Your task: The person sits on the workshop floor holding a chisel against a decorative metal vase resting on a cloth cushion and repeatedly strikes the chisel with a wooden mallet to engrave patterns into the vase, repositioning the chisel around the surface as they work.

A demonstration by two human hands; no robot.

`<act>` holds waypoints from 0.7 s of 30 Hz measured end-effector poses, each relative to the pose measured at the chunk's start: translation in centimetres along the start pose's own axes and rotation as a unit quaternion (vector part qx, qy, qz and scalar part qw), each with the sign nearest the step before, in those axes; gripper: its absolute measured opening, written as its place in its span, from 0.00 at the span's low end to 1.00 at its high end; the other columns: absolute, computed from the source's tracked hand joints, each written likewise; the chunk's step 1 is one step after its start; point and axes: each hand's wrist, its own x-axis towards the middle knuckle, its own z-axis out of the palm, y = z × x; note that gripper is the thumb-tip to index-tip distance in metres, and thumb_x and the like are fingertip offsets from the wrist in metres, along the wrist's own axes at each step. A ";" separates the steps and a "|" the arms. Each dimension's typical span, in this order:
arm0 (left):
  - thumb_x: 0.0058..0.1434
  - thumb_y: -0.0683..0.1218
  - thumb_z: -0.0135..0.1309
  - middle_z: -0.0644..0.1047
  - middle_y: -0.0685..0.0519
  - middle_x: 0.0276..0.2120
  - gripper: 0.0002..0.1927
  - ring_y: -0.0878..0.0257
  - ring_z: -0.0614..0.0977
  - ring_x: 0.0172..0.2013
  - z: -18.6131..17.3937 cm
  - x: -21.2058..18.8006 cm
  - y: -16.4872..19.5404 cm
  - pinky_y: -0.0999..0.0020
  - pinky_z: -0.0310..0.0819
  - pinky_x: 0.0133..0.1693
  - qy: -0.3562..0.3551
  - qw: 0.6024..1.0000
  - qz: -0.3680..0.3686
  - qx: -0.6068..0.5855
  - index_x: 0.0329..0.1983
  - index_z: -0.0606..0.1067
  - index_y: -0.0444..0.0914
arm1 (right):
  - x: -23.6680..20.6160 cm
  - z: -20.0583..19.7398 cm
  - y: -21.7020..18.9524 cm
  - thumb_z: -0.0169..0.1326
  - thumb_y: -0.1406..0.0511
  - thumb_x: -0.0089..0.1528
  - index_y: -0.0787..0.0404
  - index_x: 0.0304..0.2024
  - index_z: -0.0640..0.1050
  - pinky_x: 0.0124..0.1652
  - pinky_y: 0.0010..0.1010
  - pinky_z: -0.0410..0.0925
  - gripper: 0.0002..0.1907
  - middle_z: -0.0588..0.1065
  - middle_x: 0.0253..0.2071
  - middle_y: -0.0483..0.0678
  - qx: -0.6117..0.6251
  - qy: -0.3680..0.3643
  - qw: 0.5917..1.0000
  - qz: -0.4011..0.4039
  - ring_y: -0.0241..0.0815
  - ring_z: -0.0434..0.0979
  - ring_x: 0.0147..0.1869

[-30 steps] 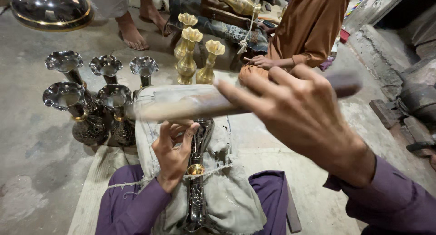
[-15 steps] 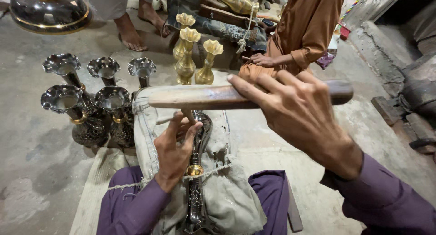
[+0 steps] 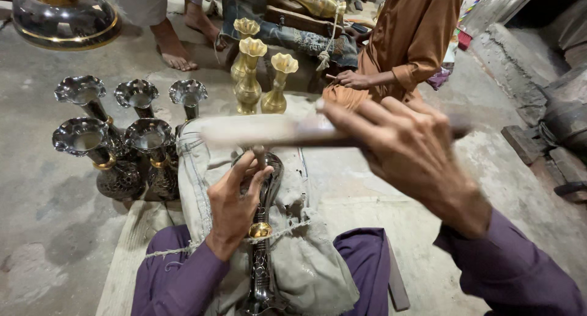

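The left hand (image 3: 235, 209) pinches a thin metal punch (image 3: 259, 157) between fingers and thumb, holding it upright with its tip on the body of a dark engraved vase (image 3: 264, 230). The vase lies lengthwise on a grey cloth pad (image 3: 306, 255) across the person's lap, between purple-clad legs, with a brass ring around its neck and a thin cord running over it.

The right hand (image 3: 409, 154) is clenched around one end of a wooden stick (image 3: 269, 131), which lies almost level just above the top of the punch; the stick is blurred, so I cannot tell whether it touches the punch.

On the concrete floor (image 3: 49, 230) to the left stand 5 dark silver vases (image 3: 122, 145) with fluted rims, close together in 2 rows and just beside the cloth pad. Behind them stand 3 brass vases (image 3: 251, 77), also close together.

Further back another person in an orange garment (image 3: 416, 29) sits on the floor, with a hand resting near a knee and a brass vessel (image 3: 312, 1) lying on a padded support in front. A bare foot (image 3: 174, 50) of a third person shows near the top, and a large dark metal bowl (image 3: 64, 16) stands in the top left corner.
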 end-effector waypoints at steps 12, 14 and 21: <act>0.65 0.37 0.59 0.84 0.44 0.45 0.24 0.56 0.88 0.46 -0.6 0.9 1.3 0.65 0.87 0.45 -0.023 1.000 0.000 -0.012 0.65 0.71 0.39 | -1.7 1.7 -0.3 0.56 0.63 0.64 0.43 0.70 0.68 0.37 0.31 0.73 0.31 0.78 0.49 0.47 0.161 0.037 0.983 0.081 0.39 0.78 0.41; 0.66 0.37 0.59 0.84 0.44 0.44 0.23 0.56 0.88 0.45 -0.6 1.0 1.2 0.65 0.86 0.45 -0.027 1.000 -0.004 -0.005 0.64 0.72 0.39 | -1.8 1.6 -0.5 0.56 0.65 0.63 0.42 0.70 0.67 0.38 0.32 0.74 0.32 0.78 0.50 0.47 0.146 0.026 0.986 0.081 0.39 0.79 0.42; 0.65 0.41 0.59 0.85 0.45 0.44 0.21 0.57 0.89 0.42 -0.4 0.8 1.1 0.65 0.86 0.43 -0.034 0.999 -0.012 0.018 0.63 0.74 0.39 | -1.8 2.4 -0.4 0.58 0.62 0.66 0.42 0.68 0.70 0.31 0.31 0.72 0.27 0.81 0.42 0.44 0.041 -0.052 0.994 0.087 0.38 0.79 0.35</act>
